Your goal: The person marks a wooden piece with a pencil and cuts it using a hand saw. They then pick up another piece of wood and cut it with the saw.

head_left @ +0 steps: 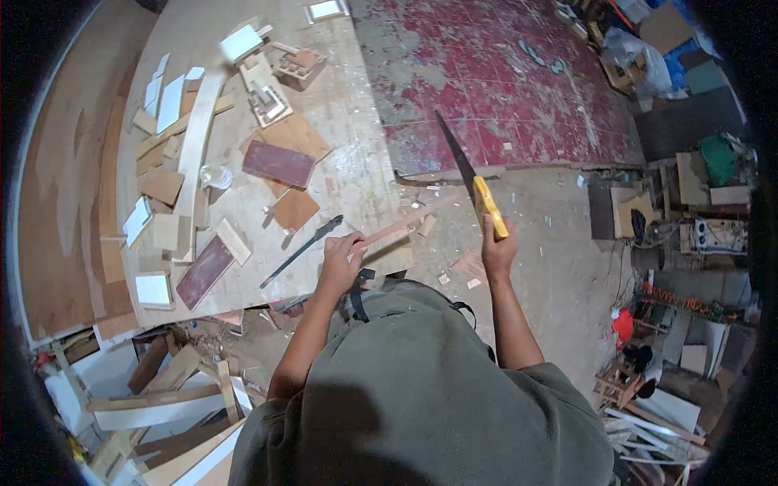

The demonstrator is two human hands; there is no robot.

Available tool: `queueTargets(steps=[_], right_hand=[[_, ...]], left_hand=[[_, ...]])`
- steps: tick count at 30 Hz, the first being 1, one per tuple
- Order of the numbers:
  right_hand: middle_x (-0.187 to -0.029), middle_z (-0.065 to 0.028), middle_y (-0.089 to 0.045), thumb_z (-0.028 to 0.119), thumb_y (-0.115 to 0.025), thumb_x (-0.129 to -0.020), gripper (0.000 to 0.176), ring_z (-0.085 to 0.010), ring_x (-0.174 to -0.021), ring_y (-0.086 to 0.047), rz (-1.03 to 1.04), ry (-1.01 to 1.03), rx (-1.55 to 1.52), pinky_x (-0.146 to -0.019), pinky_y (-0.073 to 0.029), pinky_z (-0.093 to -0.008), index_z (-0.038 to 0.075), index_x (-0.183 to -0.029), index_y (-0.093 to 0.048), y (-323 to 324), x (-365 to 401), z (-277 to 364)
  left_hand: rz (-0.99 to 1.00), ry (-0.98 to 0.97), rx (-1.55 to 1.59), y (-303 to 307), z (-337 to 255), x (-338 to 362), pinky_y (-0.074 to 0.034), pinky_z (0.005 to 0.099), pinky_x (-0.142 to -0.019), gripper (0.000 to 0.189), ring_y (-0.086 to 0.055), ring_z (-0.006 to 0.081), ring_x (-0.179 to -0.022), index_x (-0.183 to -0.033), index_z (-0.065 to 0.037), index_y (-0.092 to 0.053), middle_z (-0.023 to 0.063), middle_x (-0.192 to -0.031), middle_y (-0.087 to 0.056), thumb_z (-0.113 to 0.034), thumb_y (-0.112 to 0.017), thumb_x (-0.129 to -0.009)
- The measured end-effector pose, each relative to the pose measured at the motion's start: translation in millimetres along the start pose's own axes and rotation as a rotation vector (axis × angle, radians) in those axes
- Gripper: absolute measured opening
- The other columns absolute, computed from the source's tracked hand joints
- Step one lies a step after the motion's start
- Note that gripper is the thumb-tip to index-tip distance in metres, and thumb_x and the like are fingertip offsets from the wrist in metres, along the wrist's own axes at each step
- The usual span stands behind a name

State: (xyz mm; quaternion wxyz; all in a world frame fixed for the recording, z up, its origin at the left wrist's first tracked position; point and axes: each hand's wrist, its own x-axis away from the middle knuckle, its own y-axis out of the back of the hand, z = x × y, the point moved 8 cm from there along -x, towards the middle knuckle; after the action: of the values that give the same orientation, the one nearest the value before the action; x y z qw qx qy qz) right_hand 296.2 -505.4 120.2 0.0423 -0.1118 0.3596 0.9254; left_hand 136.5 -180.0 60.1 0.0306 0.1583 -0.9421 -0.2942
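In my right hand (499, 249) is a handsaw, gripped by its yellow handle (489, 209). Its dark blade (455, 148) points up and away over the floor, apart from the wood. My left hand (344, 257) is at the near edge of the worktable (356, 154), fingers closed over a thin wooden strip (397, 227). The strip sticks out past the table's edge toward the right. Just left of that hand lies a long dark tool (301, 252), slim and rod-like, flat on the table.
Dark red sanding blocks (279, 164) and brown board pieces (295, 209) lie on the table, with small wooden assemblies (266, 91) farther back. A long pale board (199, 154) runs along the left. Wood offcuts (162, 405) are piled below left; shelves with tools (721, 236) stand right.
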Motion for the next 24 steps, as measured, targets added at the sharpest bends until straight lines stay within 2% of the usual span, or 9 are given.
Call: queueTargets(steps=[3, 4, 5, 8, 11, 13, 16, 22, 24], right_hand=[[-0.085, -0.0154, -0.062, 0.024, -0.07, -0.095, 0.026, -0.0304, -0.084, -0.055, -0.102, -0.082, -0.025, -0.077, -0.045, -0.0422, -0.001, -0.089, -0.064, 50, 1, -15], [-0.082, -0.013, -0.061, 0.023, -0.07, -0.096, 0.027, -0.026, -0.083, -0.056, -0.103, -0.057, 0.01, -0.076, -0.046, -0.0385, -0.002, -0.088, -0.063, 61, 2, -21], [-0.082, -0.013, -0.061, 0.023, -0.07, -0.096, 0.027, -0.026, -0.083, -0.056, -0.107, -0.067, 0.021, -0.076, -0.046, -0.0385, -0.002, -0.088, -0.063, 67, 6, -28], [-0.077, -0.0025, -0.054, 0.024, -0.068, -0.098, 0.027, -0.0118, -0.073, -0.05, -0.11, -0.233, -0.278, -0.066, -0.043, -0.0292, 0.001, -0.087, -0.06, 76, 19, -35], [-0.078, -0.002, -0.055, 0.024, -0.068, -0.098, 0.026, -0.0105, -0.073, -0.051, -0.019, -0.295, -0.279, -0.064, -0.044, -0.0286, 0.002, -0.087, -0.06, 70, 34, -36], [-0.081, -0.0052, -0.06, 0.021, -0.069, -0.097, 0.023, -0.0115, -0.076, -0.054, 0.03, -0.311, -0.254, -0.066, -0.044, -0.0292, 0.001, -0.088, -0.061, 59, 44, -31], [-0.08, -0.007, -0.058, 0.019, -0.069, -0.096, 0.023, -0.0149, -0.075, -0.055, 0.137, -0.333, -0.288, -0.067, -0.044, -0.0306, -0.001, -0.087, -0.062, 37, 62, -24], [-0.078, -0.0141, -0.056, 0.016, -0.069, -0.094, 0.022, -0.029, -0.076, -0.052, 0.277, -0.272, -0.294, -0.069, -0.043, -0.0395, -0.002, -0.086, -0.06, 1, 79, -4], [-0.078, -0.014, -0.056, 0.016, -0.07, -0.094, 0.022, -0.0297, -0.076, -0.052, 0.312, -0.247, -0.276, -0.069, -0.043, -0.0398, -0.002, -0.086, -0.06, -9, 82, 1]], left_hand=[[0.042, -0.047, -0.025, -55, 15, -17, -0.042, 0.0434, -0.093, 0.027, -0.054, 0.0334, -0.098, -0.115, -0.012, -0.065, 0.0087, -0.103, -0.07, -0.013, -0.069, -0.088], [0.075, -0.073, -0.061, -73, 21, -23, -0.042, 0.0441, -0.092, 0.026, -0.054, 0.0342, -0.098, -0.115, -0.013, -0.066, 0.0091, -0.103, -0.07, -0.014, -0.068, -0.088], [0.107, -0.097, -0.097, -90, 27, -26, -0.043, 0.0448, -0.092, 0.025, -0.055, 0.035, -0.098, -0.114, -0.015, -0.066, 0.0094, -0.103, -0.07, -0.015, -0.068, -0.089], [0.157, -0.062, -0.135, -124, 26, -38, -0.043, 0.0474, -0.09, 0.022, -0.054, 0.037, -0.099, -0.114, -0.018, -0.067, 0.0096, -0.1, -0.068, -0.019, -0.065, -0.092], [0.199, -0.062, -0.161, -153, 36, -43, -0.043, 0.0487, -0.089, 0.02, -0.053, 0.0376, -0.1, -0.113, -0.018, -0.068, 0.0097, -0.104, -0.063, -0.023, -0.062, -0.094], [0.111, -0.083, -0.155, -157, 38, -43, -0.041, 0.0479, -0.089, 0.021, -0.051, 0.0362, -0.102, -0.114, -0.018, -0.067, 0.009, -0.111, -0.059, -0.024, -0.062, -0.094], [0.189, -0.066, -0.211, -168, 44, -41, -0.039, 0.0475, -0.09, 0.023, -0.05, 0.034, -0.106, -0.115, -0.018, -0.067, 0.0079, -0.115, -0.055, -0.024, -0.063, -0.094], [0.16, -0.054, -0.287, -176, 39, -40, -0.034, 0.0481, -0.092, 0.023, -0.048, 0.0331, -0.11, -0.114, -0.015, -0.068, 0.0081, -0.111, -0.057, -0.026, -0.062, -0.095], [0.161, -0.041, -0.275, -180, 40, -42, -0.034, 0.0485, -0.093, 0.023, -0.048, 0.0328, -0.11, -0.113, -0.015, -0.068, 0.0078, -0.111, -0.057, -0.027, -0.061, -0.095]])
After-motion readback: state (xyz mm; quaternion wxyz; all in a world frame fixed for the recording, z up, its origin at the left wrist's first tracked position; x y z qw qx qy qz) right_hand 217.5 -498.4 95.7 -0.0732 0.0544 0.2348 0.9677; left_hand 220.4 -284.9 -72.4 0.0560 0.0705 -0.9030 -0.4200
